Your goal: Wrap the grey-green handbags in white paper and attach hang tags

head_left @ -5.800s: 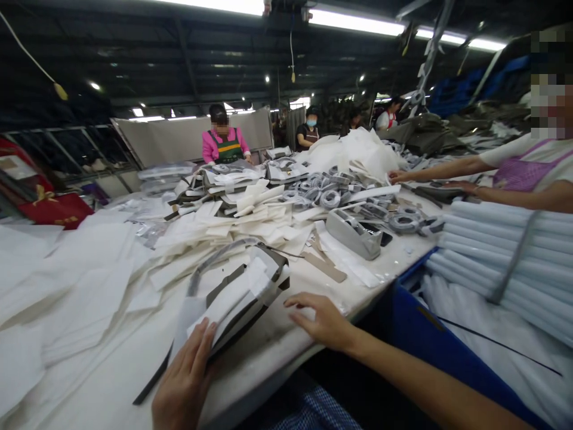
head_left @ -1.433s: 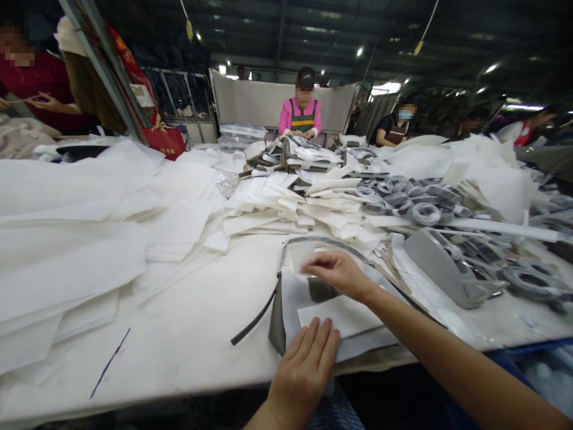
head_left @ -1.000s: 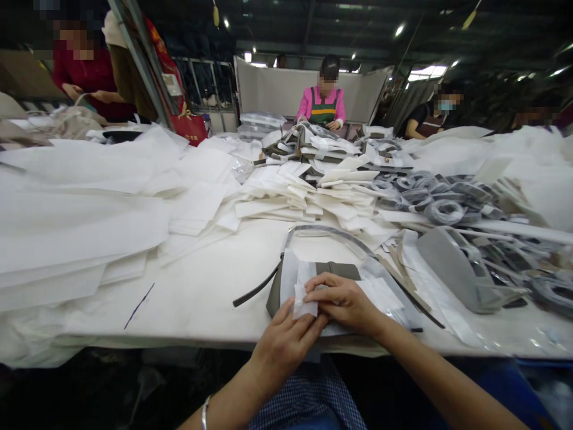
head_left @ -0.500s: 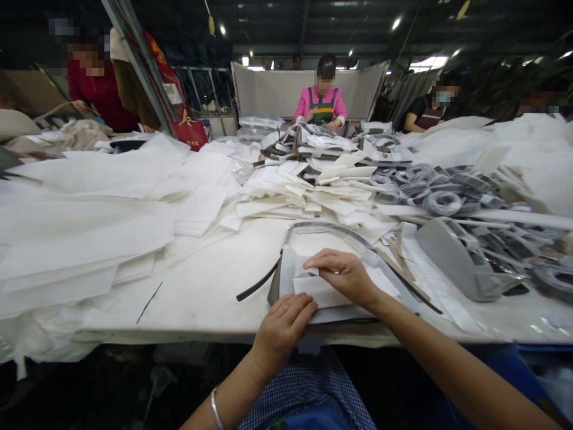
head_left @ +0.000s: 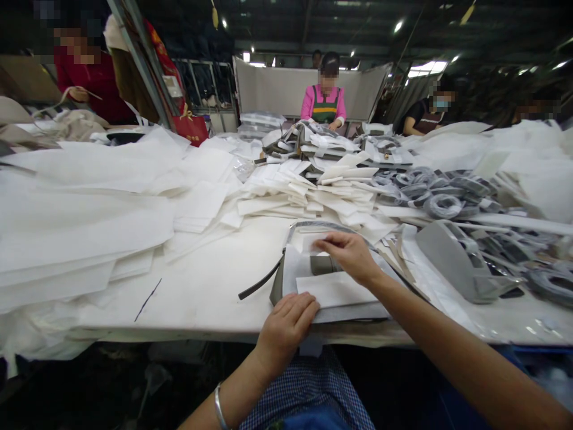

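A grey handbag lies at the table's front edge, largely covered by pale wrapping. Its plastic-wrapped handle arches behind it, and a dark strap sticks out to the left. My left hand rests with its fingers laid flat on the near left part of the wrapping, touching a folded white sheet. Above the bag, my right hand pinches a thin white sheet, blurred by motion. Between the two sheets a grey-brown band of the bag shows.
Stacked white sheets cover the left of the table. White strips pile up behind the bag. At right are a grey bag piece and wrapped coiled straps. A co-worker in pink sits opposite.
My right hand has moved up and away from me, lifting the thin white sheet and baring the grey-brown band. My left hand has stayed nearly in place.
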Demonstrator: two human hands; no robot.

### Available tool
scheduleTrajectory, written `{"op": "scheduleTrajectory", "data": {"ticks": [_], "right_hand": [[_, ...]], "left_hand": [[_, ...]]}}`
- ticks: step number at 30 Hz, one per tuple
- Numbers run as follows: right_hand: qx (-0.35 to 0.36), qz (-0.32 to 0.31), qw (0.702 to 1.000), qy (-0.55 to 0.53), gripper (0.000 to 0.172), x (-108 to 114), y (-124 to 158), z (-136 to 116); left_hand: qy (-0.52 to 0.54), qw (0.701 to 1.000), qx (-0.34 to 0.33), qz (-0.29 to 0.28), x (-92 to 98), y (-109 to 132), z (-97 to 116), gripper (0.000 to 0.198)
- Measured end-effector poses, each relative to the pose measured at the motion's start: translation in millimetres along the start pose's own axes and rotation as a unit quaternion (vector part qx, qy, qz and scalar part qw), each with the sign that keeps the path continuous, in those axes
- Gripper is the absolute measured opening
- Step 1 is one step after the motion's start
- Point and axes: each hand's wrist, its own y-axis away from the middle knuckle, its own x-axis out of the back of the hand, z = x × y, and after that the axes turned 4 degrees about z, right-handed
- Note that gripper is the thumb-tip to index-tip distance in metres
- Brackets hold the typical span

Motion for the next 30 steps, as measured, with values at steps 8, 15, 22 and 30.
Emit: {"op": "scheduleTrajectory", "data": {"ticks": [8, 15, 22, 30], "right_hand": [[-0.075, 0.046, 0.994, -0.071, 0.037, -18, -126, 12], [-0.011, -0.005, 0.999, -0.047, 0.032, -8, -74, -18], [0.192, -0.24, 0.949, 0.072, 0.024, 15, 60, -8], [0.335, -0.178, 0.916, 0.129, 0.034, 7, 100, 39]], "left_hand": [[-0.016, 1.0, -0.006, 0.026, -1.1, 1, 1, 0.026], [-0.002, 0.999, -0.009, 0.047, -5.4, 2, -2, 0.027], [0.024, 0.998, -0.007, 0.057, -2.0, 4, -4, 0.026], [0.048, 0.996, 0.022, 0.067, -5.5, 15, -5, 0.027]]}}
